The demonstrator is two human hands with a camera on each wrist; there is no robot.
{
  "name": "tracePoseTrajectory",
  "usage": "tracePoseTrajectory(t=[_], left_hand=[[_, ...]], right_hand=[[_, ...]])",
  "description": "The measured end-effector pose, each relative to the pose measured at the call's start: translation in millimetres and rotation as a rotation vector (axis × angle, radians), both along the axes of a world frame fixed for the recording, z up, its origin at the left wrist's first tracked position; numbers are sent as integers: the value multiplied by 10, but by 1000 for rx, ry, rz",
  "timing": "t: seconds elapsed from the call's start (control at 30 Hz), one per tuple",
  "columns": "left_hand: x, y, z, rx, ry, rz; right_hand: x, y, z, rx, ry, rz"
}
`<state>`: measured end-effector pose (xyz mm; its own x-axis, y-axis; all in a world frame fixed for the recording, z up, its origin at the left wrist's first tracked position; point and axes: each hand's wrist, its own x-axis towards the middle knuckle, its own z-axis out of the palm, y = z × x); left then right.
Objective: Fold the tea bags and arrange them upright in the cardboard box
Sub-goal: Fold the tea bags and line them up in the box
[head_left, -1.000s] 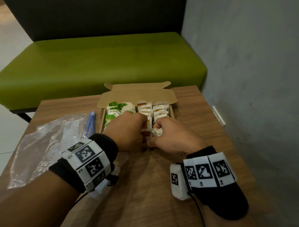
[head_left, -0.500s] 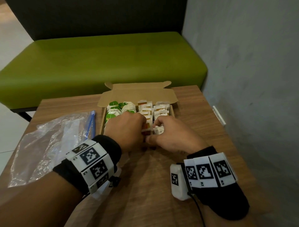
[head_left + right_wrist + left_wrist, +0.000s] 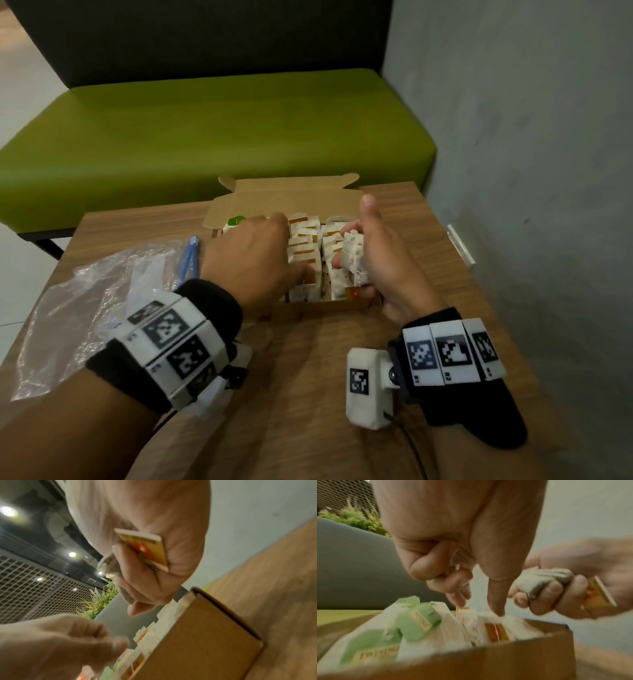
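Note:
An open cardboard box [image 3: 329, 305] sits mid-table with rows of upright tea bags [image 3: 305, 246], green-tagged at the left [image 3: 418, 622] and orange-tagged in the middle and right. My left hand [image 3: 253, 253] hovers over the box with its fingers curled. Its thumb tip [image 3: 496, 609] and index tip press down among the bags. My right hand [image 3: 375, 250] is raised over the box's right row, thumb up. It grips a folded tea bag [image 3: 352, 260] and its orange tag [image 3: 147, 549].
A crumpled clear plastic bag [image 3: 102, 291] with a blue zip strip [image 3: 190, 257] lies left of the box on the wooden table [image 3: 308, 377]. A green bench [image 3: 205, 137] stands behind the table. A grey wall [image 3: 513, 171] runs close along the right.
My right hand has lifted from the front of the box with the folded tea bag and turned thumb-up. My left hand has moved farther back over the rows.

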<state>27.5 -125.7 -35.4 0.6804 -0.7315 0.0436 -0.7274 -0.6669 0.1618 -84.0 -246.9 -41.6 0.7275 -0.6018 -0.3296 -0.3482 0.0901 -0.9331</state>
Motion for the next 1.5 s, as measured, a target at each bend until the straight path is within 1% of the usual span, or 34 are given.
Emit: tracePoseTrajectory(t=[0.07,0.1,0.13,0.2,0.27,0.33,0.4,0.53,0.63,0.77,0.83,0.87,0.93,1.03,1.1,1.17,1.27,1.3,1.33,1.43,1.47,1.5], left_hand=[[14,9,138,-217,88,-54],[13,-3,205,-275,162,-95],[6,-21,260,-283,234,-144],[-26,-57,318,-206,364,-230],[-55,-98,290,-167,472,-264],[-67,-132,245,-221,550,-249],[-69,-137,222,-320,626,-201],[-23,-101,225,-445,659,-117],[27,-58,256,-551,712,-71],[58,7,310,-673,707,-16],[53,31,330,-748,710,0],[48,39,335,-774,689,5],[34,50,324,-764,565,-3],[-30,54,283,-719,288,-128],[-67,61,237,-691,142,-223],[-70,71,186,-667,83,-274],[-69,85,141,-604,28,-315],[-74,88,138,-588,54,-311],[-66,89,140,-587,128,-287],[-24,100,222,-678,519,-161],[-2,96,258,-690,567,-147],[16,91,293,-659,548,-155]], right_hand=[[-2,6,0,145,-68,-15],[-4,16,9,216,-114,-16],[-5,30,18,280,-161,-10],[0,49,22,367,-230,11],[0,52,18,408,-260,31],[-1,47,11,426,-262,54],[-2,41,-7,411,-254,85],[8,3,-75,437,-270,64],[9,-46,-107,544,-298,0],[-18,-119,-104,701,-322,-126],[-36,-140,-87,732,-356,-176],[-40,-146,-76,719,-366,-179],[-38,-138,-60,651,-365,-137],[-27,-97,-50,588,-370,8],[-21,-65,-43,564,-380,90],[-20,-42,-44,498,-372,106],[-22,-16,-40,395,-370,65],[-22,-8,-35,351,-367,52],[-24,-2,-30,306,-371,42],[-33,-2,-38,172,-405,37],[-32,-5,-44,122,-411,48],[-27,-12,-61,70,-411,54]])
